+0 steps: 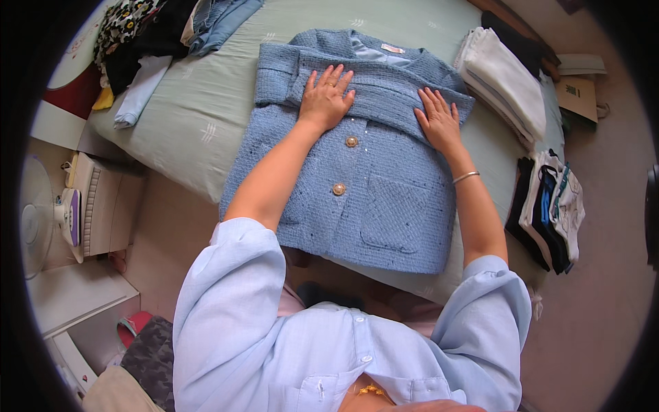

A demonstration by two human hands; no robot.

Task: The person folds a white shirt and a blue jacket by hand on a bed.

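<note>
A blue tweed jacket (309,165) with round ornate buttons lies front up on the bed (195,118), its collar away from me. Both sleeves (278,77) are folded across its chest, one over the other. My left hand (325,100) rests flat on the folded sleeves, fingers apart, a ring on one finger. On the right end of the fold lies my right hand (438,117), also flat with spread fingers. Neither hand grips the cloth. A patch pocket (395,213) shows on the lower right front, and the jacket's hem reaches the near bed edge.
Folded white clothes (502,82) are stacked at the right bed edge, with a row of folded garments (548,211) nearer me. Denim (224,26) and dark clothing lie at the upper left, beside a folded light-blue garment (141,92). An electric fan (38,221) stands at left.
</note>
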